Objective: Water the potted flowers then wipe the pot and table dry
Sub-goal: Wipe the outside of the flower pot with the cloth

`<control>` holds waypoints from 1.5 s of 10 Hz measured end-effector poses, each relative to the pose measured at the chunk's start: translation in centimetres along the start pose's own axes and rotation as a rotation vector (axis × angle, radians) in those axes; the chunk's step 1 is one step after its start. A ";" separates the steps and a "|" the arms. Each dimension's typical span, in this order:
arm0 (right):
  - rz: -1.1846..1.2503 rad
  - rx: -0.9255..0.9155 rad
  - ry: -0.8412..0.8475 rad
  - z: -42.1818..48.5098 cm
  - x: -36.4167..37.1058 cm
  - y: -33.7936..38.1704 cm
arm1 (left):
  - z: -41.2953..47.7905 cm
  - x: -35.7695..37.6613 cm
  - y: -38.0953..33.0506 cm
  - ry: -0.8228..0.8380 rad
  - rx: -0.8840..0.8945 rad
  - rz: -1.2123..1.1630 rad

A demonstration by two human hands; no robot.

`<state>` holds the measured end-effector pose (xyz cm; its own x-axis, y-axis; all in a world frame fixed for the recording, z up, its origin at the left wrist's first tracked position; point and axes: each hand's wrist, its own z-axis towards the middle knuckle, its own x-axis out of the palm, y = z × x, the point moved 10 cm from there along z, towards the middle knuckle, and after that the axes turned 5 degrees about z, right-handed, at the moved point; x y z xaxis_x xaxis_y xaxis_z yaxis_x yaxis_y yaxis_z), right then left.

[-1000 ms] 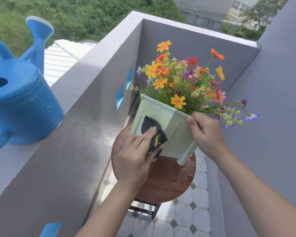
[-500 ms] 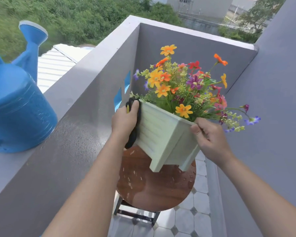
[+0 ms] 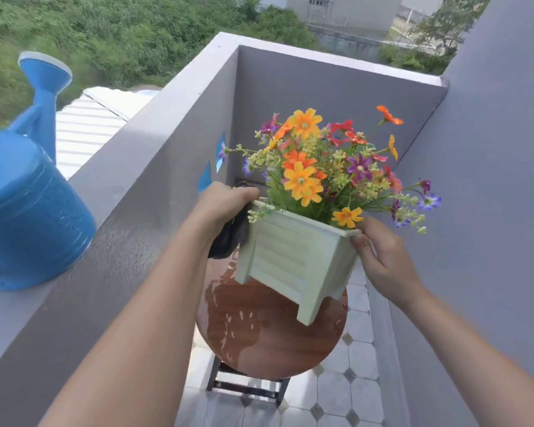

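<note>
A pale green square pot (image 3: 293, 257) full of orange, red and purple flowers (image 3: 324, 167) is held tilted above the round brown table (image 3: 275, 334). My right hand (image 3: 383, 260) grips the pot's right rim and corner. Gripping a dark cloth (image 3: 232, 238), my left hand (image 3: 219, 208) presses it against the pot's left side near the rim. Water drops and a wet patch lie on the tabletop's left half.
A blue watering can (image 3: 28, 211) stands on the grey balcony ledge (image 3: 130, 167) at the left. Grey walls close in on the left, back and right. Below the table is a tiled floor (image 3: 336, 396).
The cloth hand has slid from the pot's front face to its left side near the rim. The pot has turned and stays lifted over the table.
</note>
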<state>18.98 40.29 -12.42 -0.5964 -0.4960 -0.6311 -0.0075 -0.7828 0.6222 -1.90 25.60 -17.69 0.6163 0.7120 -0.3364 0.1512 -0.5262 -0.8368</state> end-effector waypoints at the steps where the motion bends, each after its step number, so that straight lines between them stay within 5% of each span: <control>1: -0.005 0.179 -0.103 -2.0 -0.3 -1.0 | -0.4 0.4 -0.4 -0.024 0.026 0.051; 3: -0.203 0.278 -0.453 -7.7 -1.8 2.5 | -1.6 1.1 -1.6 -0.071 0.157 0.224; 5: -0.526 0.076 -0.337 -5.3 0.9 6.7 | -2.8 1.2 -1.5 -0.222 0.122 0.294; 7: -0.703 0.158 -0.207 -1.0 1.7 4.6 | -4.4 0.4 -1.4 -0.334 0.112 0.366; 10: -0.572 0.007 -0.187 -0.1 2.6 4.4 | -7.1 1.3 -1.2 -0.404 0.235 0.316; 12: -0.478 -0.009 -0.219 -0.8 1.3 3.1 | -7.3 0.8 4.0 -0.431 0.244 -0.324; 15: -0.348 -0.037 -0.169 -1.1 -0.5 2.3 | -9.8 5.5 1.4 -0.200 0.402 -0.147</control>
<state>20.11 38.32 -11.19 -0.6870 -0.1318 -0.7146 -0.2058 -0.9078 0.3653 9.30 24.18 -16.47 0.4442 0.8618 -0.2450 -0.1094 -0.2193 -0.9695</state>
